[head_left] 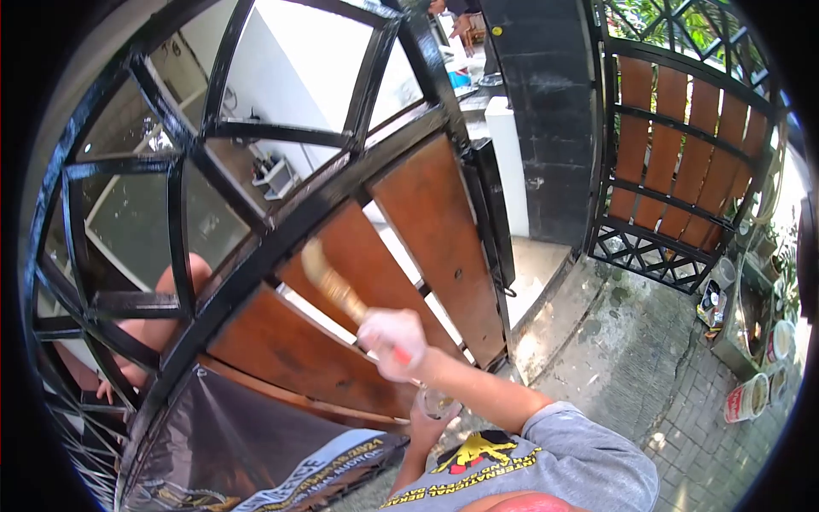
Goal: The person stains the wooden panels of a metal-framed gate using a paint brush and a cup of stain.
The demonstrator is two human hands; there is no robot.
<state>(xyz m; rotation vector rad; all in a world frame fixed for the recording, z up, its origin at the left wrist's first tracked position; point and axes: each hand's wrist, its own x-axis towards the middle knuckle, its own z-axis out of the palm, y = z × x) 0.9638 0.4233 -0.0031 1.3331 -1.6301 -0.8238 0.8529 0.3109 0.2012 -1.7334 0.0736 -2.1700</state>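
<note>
My right hand (392, 343) is closed around the handle of a paintbrush (338, 288), with the hand blurred by motion. The brush's pale bristles are over a reddish-brown wooden plank (341, 256) of a black metal gate (299, 222); contact cannot be made out. Lower down, my left hand (424, 427) holds a small clear container (438, 404) near my chest, its contents hard to see. More brown planks (431, 230) stand beside the first, with narrow gaps between them.
Behind the gate at left, a person's bare limb (175, 286) and hand (107, 388) show. Another person's hand (461, 24) is at the top. A dark banner (247, 435) hangs lower left. Buckets (747, 399) and a second gate (674, 145) stand at right.
</note>
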